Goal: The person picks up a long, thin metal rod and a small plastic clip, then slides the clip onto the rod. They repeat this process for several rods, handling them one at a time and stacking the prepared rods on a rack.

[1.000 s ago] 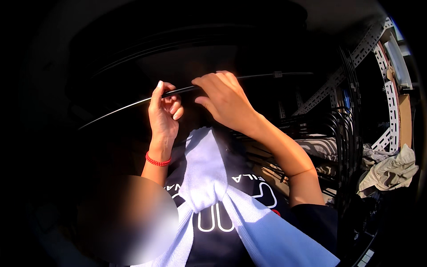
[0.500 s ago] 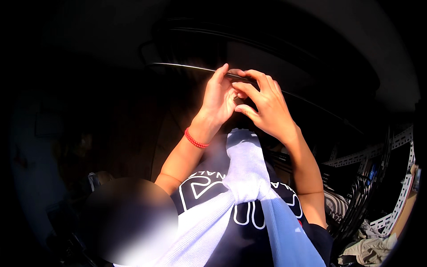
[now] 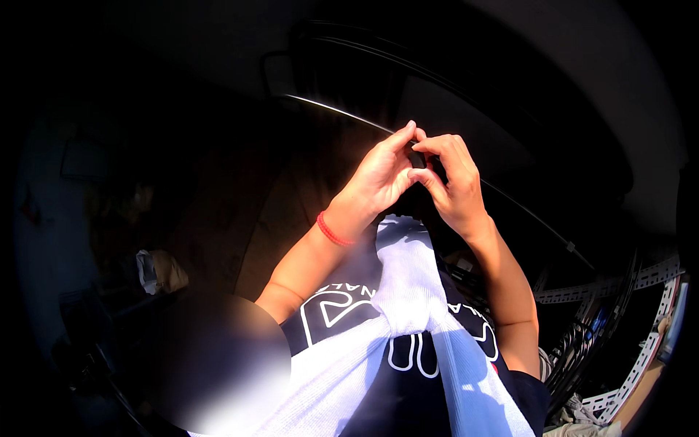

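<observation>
A long, thin, dark rod or strip (image 3: pixel 335 108) with a bright glint along it runs across in front of me, looking bent in this view. My left hand (image 3: pixel 386 171) has its thumb raised against the rod, with the fingers behind it. Close beside it, my right hand (image 3: pixel 455 175) curls its fingers and thumb in at the same stretch of rod; the fingertips nearly meet the left hand's. Deep shadow hides what lies between the hands. Toward the rod's right end shows a small pale tab (image 3: pixel 570 247). A red beaded bracelet (image 3: pixel 334 230) circles my left wrist.
Perforated white metal shelving (image 3: pixel 633 393) stands at the lower right, with dark cables (image 3: pixel 575 349) bunched beside it. A knotted pale cloth (image 3: pixel 411 291) hangs over my dark shirt. At left, a tan and white bag-like thing (image 3: pixel 162 271) sits in shadow. A blurred round shape covers the lower left.
Both hands have shifted a little to the right in the view and drawn closer together. My right fingers have curled in more. The rod now slopes more steeply down to the right.
</observation>
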Demonstrator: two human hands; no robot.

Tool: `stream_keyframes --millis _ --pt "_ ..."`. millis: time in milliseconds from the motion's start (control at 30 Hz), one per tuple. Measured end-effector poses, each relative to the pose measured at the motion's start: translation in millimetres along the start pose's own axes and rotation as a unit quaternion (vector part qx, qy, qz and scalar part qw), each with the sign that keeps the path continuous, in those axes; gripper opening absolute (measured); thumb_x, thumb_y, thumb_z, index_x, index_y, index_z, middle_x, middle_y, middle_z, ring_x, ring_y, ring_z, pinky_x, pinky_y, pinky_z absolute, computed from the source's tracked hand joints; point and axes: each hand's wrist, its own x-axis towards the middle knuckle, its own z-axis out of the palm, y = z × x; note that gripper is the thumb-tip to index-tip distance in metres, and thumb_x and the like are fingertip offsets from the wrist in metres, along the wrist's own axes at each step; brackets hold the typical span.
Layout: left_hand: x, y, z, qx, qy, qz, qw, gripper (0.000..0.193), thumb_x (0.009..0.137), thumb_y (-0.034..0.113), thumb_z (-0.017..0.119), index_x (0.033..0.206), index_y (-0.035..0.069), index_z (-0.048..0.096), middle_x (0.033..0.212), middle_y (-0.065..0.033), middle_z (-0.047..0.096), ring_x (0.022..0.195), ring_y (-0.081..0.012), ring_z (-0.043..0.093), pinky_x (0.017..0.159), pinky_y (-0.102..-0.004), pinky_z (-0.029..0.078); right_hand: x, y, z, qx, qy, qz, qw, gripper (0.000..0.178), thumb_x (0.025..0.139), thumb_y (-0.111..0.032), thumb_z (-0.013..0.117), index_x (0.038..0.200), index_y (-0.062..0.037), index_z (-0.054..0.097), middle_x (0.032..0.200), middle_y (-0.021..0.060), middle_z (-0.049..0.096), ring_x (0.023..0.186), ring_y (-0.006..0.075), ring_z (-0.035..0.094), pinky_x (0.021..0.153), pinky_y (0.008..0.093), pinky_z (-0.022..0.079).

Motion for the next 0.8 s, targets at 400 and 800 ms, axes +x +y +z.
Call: stream_keyframes --millis 400,800 --pt "-18 10 -1 0.289 0.055 0.184 0.938 0.023 0.084 0.026 0.060 0.088 0.003 0.057 0.080 -0.0008 0.056 0.073 -0.0040 0.051 0.062 -0.0154 0.040 24 -4 7 0.024 -0.042 0.051 0.998 0.027 0.071 0.007 0.058 0.096 -0.0012 0.053 0.086 0.0114 0.055 0.076 0.0265 0.059 0.063 0.0306 0.049" --pt "-21 12 -4 0.347 0.125 0.191 0.910 0.022 0.080 0.020 0.063 0.088 0.000 0.058 0.080 -0.0082 0.061 0.072 -0.0114 0.059 0.067 -0.0226 0.049 41 6 -16 0.095 -0.335 0.378 0.858 0.045 0.091 -0.040 0.039 0.082 0.0009 0.057 0.060 0.0052 0.051 0.056 0.0116 0.048 0.053 0.0257 0.039"
